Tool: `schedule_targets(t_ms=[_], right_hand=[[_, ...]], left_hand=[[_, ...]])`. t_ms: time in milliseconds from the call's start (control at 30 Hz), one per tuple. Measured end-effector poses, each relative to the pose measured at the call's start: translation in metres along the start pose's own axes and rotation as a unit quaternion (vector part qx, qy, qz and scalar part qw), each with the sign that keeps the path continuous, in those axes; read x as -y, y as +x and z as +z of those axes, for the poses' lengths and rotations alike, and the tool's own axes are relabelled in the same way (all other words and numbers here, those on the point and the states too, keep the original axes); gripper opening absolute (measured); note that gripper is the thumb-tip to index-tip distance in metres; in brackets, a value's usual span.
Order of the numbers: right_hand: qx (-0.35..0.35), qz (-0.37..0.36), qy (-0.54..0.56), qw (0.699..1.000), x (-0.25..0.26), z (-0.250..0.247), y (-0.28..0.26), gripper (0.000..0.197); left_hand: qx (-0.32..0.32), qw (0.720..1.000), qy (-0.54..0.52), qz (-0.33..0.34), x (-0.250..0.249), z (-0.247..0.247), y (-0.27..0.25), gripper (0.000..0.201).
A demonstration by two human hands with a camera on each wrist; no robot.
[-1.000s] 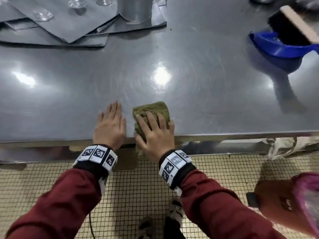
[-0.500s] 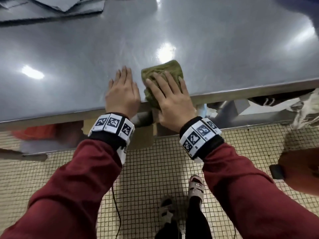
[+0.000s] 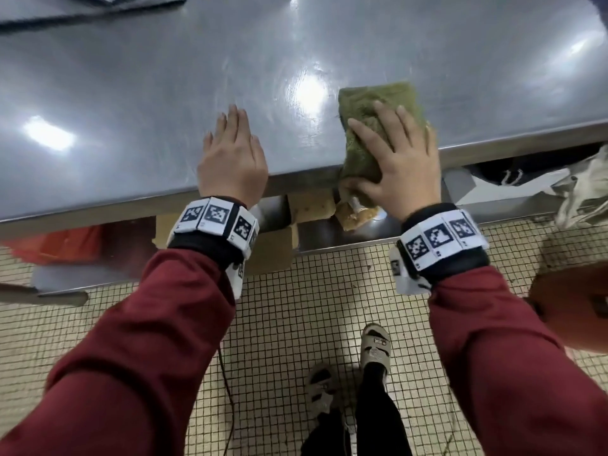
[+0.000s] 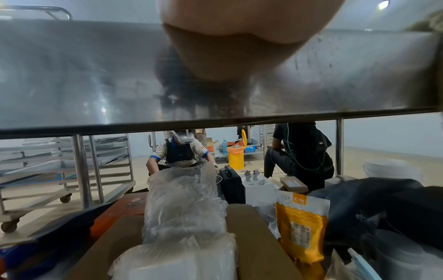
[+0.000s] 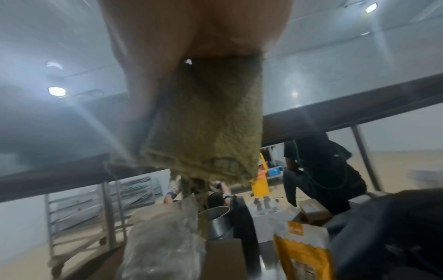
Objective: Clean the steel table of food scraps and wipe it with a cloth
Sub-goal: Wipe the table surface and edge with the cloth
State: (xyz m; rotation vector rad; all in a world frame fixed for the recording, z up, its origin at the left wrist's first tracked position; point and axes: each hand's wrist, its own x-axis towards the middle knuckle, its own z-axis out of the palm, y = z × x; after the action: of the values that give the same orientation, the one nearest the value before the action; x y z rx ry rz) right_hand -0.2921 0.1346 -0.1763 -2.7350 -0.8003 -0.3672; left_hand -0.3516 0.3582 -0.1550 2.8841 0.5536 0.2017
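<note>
The steel table (image 3: 131, 93) fills the upper half of the head view. A folded green cloth (image 3: 371, 103) lies at its front edge, and its near end hangs down over the rim. My right hand (image 3: 398, 149) presses flat on the cloth with straight, spread fingers. In the right wrist view the cloth (image 5: 210, 123) droops from under the palm (image 5: 191, 28). My left hand (image 3: 230, 149) lies flat on the bare steel about a hand's width left of the cloth and holds nothing. The left wrist view shows its palm (image 4: 239, 28) above the table's front face (image 4: 95, 75). No food scraps show.
Grey mats (image 3: 92, 8) lie at the table's far left corner. On the shelf under the table sit a cardboard box (image 4: 258, 236), clear plastic bags (image 4: 182, 204) and an orange pouch (image 4: 302, 227). Two people (image 4: 182, 151) crouch beyond the table. An orange bag (image 3: 572, 304) stands on the tiled floor at right.
My right hand has slid the cloth rightward along the front edge, away from the left hand. The left hand stays flat on the steel. The head view has tilted down.
</note>
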Motion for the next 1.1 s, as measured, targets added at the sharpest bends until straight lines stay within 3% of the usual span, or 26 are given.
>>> schedule_targets(t_ms=[167,300,433,567,667,733,833,900,967,1100], right_hand=[[-0.025,-0.036,-0.003,0.999,0.045,0.014,0.003,0.077],[-0.029,-0.095,-0.023,0.995,0.010,0.003,0.004,0.081],[0.024,0.001,-0.022,0.999,-0.022,-0.011,-0.004,0.082],[0.056,0.046,0.047,0.996,0.003,-0.021,0.000,0.081],[-0.019,0.076,0.048,0.996,0.019,-0.009,0.007,0.065],[-0.090,0.087,-0.001,0.992,0.021,0.007,0.007,0.053],[-0.202,0.089,-0.034,0.975,0.015,0.022,0.009,0.033],[-0.253,0.122,-0.028,0.959,0.003,0.026,0.009,0.031],[-0.289,0.198,0.009,0.937,-0.013,0.027,0.006,0.035],[-0.388,0.319,0.104,0.859,-0.026,0.028,0.017,0.043]], left_hand=[[-0.001,1.000,-0.004,-0.003,-0.001,0.001,0.001,0.051],[0.005,1.000,-0.012,0.001,0.000,-0.002,0.000,0.051],[0.003,1.000,-0.011,0.001,0.000,-0.001,0.000,0.051],[0.002,1.000,-0.007,0.007,0.001,0.001,0.001,0.052],[0.010,0.999,-0.003,0.031,0.003,-0.002,-0.003,0.055],[0.004,0.996,0.017,0.087,-0.003,-0.002,-0.010,0.058],[-0.018,0.984,0.047,0.173,-0.022,0.004,-0.017,0.064],[-0.028,0.981,0.053,0.183,-0.033,0.009,-0.015,0.065],[-0.033,0.982,0.052,0.180,-0.036,0.012,-0.013,0.069],[-0.030,0.978,0.050,0.199,-0.034,0.015,-0.012,0.074]])
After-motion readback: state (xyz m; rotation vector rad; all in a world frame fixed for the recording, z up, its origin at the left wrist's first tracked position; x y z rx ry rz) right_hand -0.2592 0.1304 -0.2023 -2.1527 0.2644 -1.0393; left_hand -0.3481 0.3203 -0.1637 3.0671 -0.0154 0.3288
